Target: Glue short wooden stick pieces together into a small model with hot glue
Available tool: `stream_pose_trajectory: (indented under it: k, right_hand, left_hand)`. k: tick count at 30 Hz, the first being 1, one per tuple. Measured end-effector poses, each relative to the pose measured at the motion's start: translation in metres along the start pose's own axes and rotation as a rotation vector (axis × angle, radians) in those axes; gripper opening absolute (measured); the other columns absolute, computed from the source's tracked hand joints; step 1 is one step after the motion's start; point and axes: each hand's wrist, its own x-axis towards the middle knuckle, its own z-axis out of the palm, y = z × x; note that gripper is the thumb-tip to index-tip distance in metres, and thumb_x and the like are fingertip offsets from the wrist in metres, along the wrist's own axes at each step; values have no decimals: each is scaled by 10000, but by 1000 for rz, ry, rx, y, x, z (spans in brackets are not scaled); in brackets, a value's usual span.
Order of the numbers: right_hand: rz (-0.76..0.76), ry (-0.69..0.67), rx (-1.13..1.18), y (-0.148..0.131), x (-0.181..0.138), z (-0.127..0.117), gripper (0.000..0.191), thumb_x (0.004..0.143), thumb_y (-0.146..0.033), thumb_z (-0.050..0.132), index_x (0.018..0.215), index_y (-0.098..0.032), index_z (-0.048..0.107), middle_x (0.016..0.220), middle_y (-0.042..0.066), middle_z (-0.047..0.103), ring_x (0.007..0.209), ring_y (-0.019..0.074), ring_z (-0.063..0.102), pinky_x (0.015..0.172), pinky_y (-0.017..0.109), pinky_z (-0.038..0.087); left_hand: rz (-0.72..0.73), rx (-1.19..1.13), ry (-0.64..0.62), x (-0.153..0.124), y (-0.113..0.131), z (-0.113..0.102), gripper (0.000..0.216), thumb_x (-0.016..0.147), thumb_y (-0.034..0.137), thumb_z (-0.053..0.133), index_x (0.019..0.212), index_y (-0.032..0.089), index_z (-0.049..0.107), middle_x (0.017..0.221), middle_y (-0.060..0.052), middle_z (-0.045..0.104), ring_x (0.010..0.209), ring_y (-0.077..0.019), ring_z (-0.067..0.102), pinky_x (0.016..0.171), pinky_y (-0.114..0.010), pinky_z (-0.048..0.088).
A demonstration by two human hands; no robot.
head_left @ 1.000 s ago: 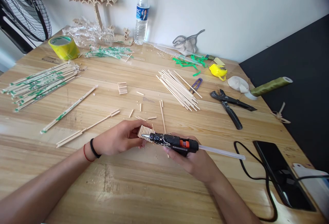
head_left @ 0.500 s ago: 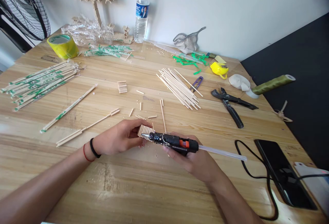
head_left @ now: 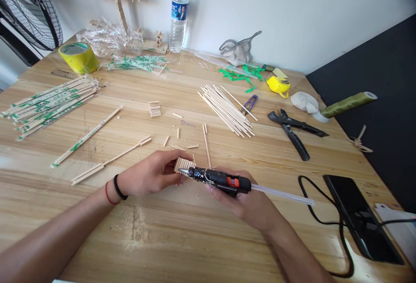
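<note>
My left hand [head_left: 152,178] is closed around a small panel of glued stick pieces [head_left: 183,164], held just above the wooden table [head_left: 182,235]. My right hand [head_left: 248,207] grips a black glue gun [head_left: 221,179] with an orange trigger. Its nozzle touches the panel's near edge. A clear glue stick [head_left: 282,195] juts out of the gun's back to the right. Short cut stick bits [head_left: 182,142] lie just beyond my hands.
A loose pile of bare sticks [head_left: 227,110] lies at centre right, wrapped chopsticks [head_left: 48,103] at left. Black pliers [head_left: 294,132], purple snips [head_left: 249,103], a phone [head_left: 359,216] with black cable, yellow tape roll [head_left: 79,56], water bottle [head_left: 178,14] and a fan [head_left: 29,10] stand around.
Both hands stay in place with the nozzle against the panel. Only the view has drifted slightly.
</note>
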Motion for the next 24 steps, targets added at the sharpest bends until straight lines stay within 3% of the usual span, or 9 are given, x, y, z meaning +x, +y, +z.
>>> stream_pose_trajectory:
  k: [5, 11, 24]
  right_hand:
    - [-13, 22, -9, 2, -1, 1, 175, 969, -361, 628, 910, -233, 733, 920, 45, 794, 846, 239, 723, 703, 303, 541]
    - [10, -5, 4, 2, -1, 0, 186, 981, -367, 614, 919, -230, 724, 895, 40, 779, 817, 230, 705, 755, 318, 536]
    - [45, -43, 22, -2, 1, -2, 195, 979, -381, 607, 877, -233, 681, 773, 10, 696, 727, 203, 635, 698, 301, 490]
  left_hand:
    - [-8, -3, -1, 0, 1, 0, 370, 901, 198, 636, 1269, 178, 609, 740, 40, 599, 648, -124, 537, 605, -229, 433]
    - [1, 7, 2, 1, 0, 1, 378, 900, 195, 631, 1277, 175, 609, 748, 36, 612, 646, -126, 530, 602, -232, 428]
    - [28, 57, 11, 0, 2, 1, 364, 904, 185, 628, 1268, 165, 619, 739, 39, 581, 650, -127, 509, 604, -233, 418]
